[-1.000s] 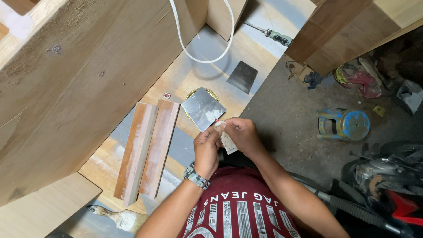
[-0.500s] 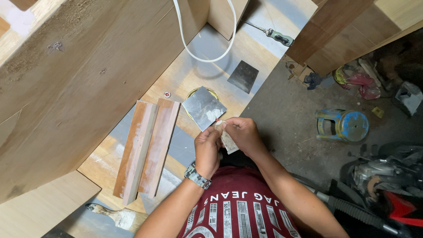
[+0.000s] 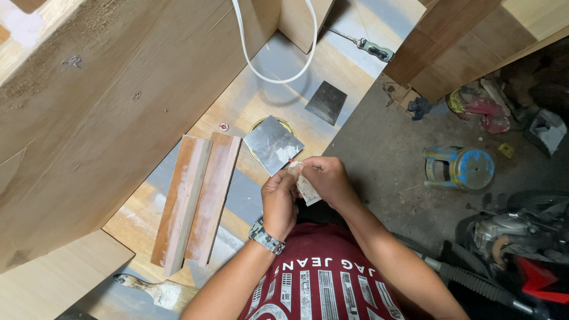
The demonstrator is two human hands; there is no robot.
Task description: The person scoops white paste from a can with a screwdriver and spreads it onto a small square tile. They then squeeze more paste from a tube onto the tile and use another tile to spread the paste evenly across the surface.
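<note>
Metal scraper blade [image 3: 273,144] sits over the tin near the board's right edge; your left hand [image 3: 278,201] and right hand [image 3: 325,179] pinch a putty-smeared scrap [image 3: 305,188], wiping unfinished, wood strips [image 3: 197,201] untouched.

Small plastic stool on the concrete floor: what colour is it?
Blue, worn with yellowish patches; small plastic stool, head view.

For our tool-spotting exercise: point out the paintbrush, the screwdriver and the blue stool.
paintbrush [image 3: 155,289], head view, on its pale bristles.
screwdriver [image 3: 376,50], head view, on its green handle.
blue stool [image 3: 473,165], head view, on its round seat.
</note>
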